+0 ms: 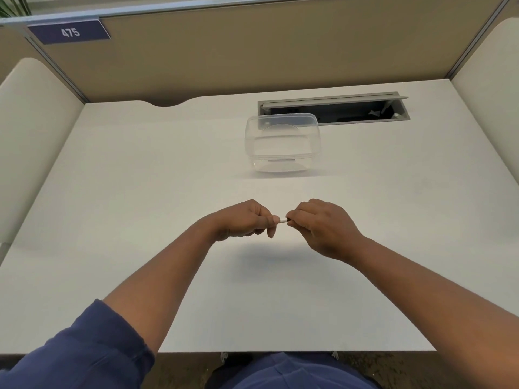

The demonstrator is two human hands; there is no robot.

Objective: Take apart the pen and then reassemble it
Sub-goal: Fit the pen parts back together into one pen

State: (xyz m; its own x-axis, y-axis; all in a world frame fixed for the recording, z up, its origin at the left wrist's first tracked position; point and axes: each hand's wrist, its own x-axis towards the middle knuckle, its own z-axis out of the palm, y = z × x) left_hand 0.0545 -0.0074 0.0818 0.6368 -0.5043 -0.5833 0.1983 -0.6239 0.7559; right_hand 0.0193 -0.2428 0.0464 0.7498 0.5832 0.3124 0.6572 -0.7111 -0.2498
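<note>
Pen (282, 220) hangs above the white worktop (140, 192), pinched at either end by the fingers of the left hand (243, 220) and right hand (320, 224); only a short white stretch shows between them. Beyond the pen stands a clear plastic tub (282, 143), just before an open cable hatch (334, 108). Tan partitions (252, 51) rise behind, one bearing a 475 sign (70, 32).

Both fists hide the pen (282, 220) except a short white stretch between them.
</note>
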